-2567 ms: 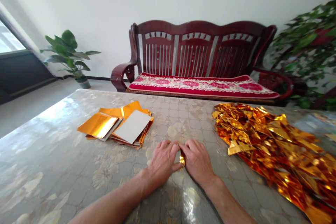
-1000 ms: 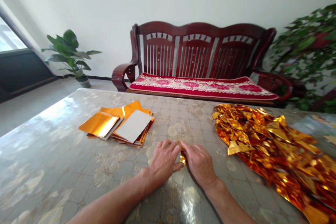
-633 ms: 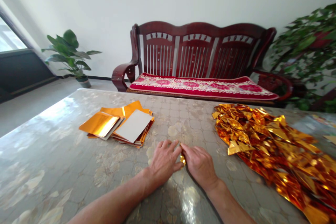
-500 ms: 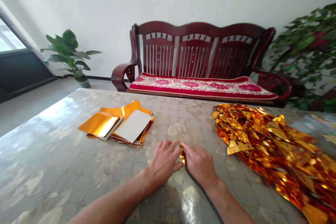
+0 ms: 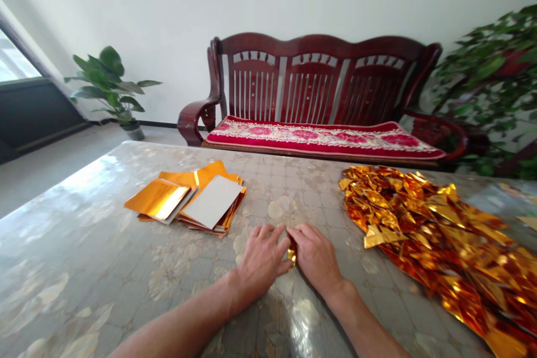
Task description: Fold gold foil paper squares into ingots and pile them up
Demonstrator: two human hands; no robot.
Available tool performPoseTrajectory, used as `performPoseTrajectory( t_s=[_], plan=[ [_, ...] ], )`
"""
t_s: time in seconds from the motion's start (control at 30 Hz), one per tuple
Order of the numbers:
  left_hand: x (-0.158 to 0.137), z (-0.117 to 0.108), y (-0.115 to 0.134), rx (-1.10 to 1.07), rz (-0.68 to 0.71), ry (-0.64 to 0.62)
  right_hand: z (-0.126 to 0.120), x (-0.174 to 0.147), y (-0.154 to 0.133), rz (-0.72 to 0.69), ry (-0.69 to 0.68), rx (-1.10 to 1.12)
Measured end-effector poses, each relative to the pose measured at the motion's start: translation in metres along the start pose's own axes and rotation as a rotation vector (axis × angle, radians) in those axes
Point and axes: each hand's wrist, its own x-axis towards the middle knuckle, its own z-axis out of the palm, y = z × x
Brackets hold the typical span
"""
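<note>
Between my hands, low over the table, is a small piece of shiny gold foil paper (image 5: 292, 255), mostly covered by fingers. My left hand (image 5: 265, 251) grips its left side, thumb and fingers closed round it. From the right, my right hand (image 5: 315, 256) pinches the same piece, its fingertips almost meeting the left ones. A stack of gold foil paper sheets (image 5: 161, 197) lies to the left beyond my hands, one with its pale grey back (image 5: 215, 201) facing up. On the right spreads a large heap of folded gold foil pieces (image 5: 403, 207).
The table (image 5: 126, 279) has a glossy, flower-patterned cover. Behind it stands a dark red wooden bench (image 5: 312, 81) with a red floral cushion (image 5: 306, 135). A potted plant (image 5: 111, 81) is at the far left, leafy greenery (image 5: 495, 84) at the right. Clear plastic (image 5: 495, 198) lies behind the heap.
The fingers of my right hand have shifted slightly on the foil paper and are a little more bunched. My left hand stays nearly still, and the stack and heap look the same.
</note>
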Motion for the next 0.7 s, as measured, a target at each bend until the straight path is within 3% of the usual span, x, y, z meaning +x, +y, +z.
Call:
performPoseTrajectory(
  t_s=[0.57,0.7],
  plan=[
    [-0.001,-0.001,0.003,0.011,-0.009,0.012,0.004,0.008,-0.002,-0.031,-0.111,-0.133],
    [-0.002,-0.001,0.003,0.022,-0.004,0.011,0.009,0.012,0.009,0.000,-0.128,-0.006]
  ],
)
